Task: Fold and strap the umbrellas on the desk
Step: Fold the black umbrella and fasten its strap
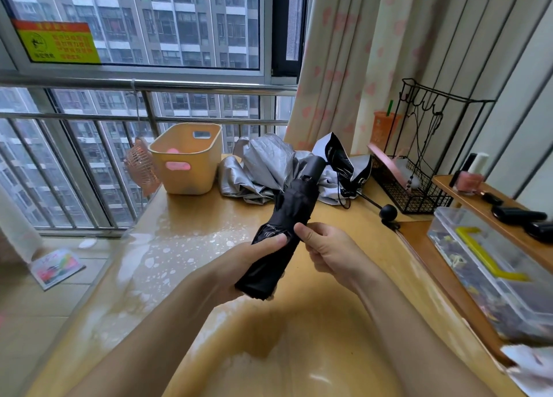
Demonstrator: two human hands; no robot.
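A folded black umbrella (284, 223) is held tilted above the desk (185, 247), its handle pointing away toward the window. My left hand (254, 259) grips its lower part from the left, thumb across the fabric near a printed strap. My right hand (326, 250) pinches the umbrella's right side at the middle, thumb on the fabric. Behind it a silver umbrella (257, 169) lies unfolded and crumpled on the desk. Next to that lies a white and black umbrella (341, 163), loose, with a round black handle (388, 212).
A cream plastic basket (188, 157) stands at the desk's far left, with a pink fan (140, 164) beside it. A black wire rack (419, 169) sits at the right, and a clear box (490, 271) with a yellow handle lies near a wooden shelf (490, 199).
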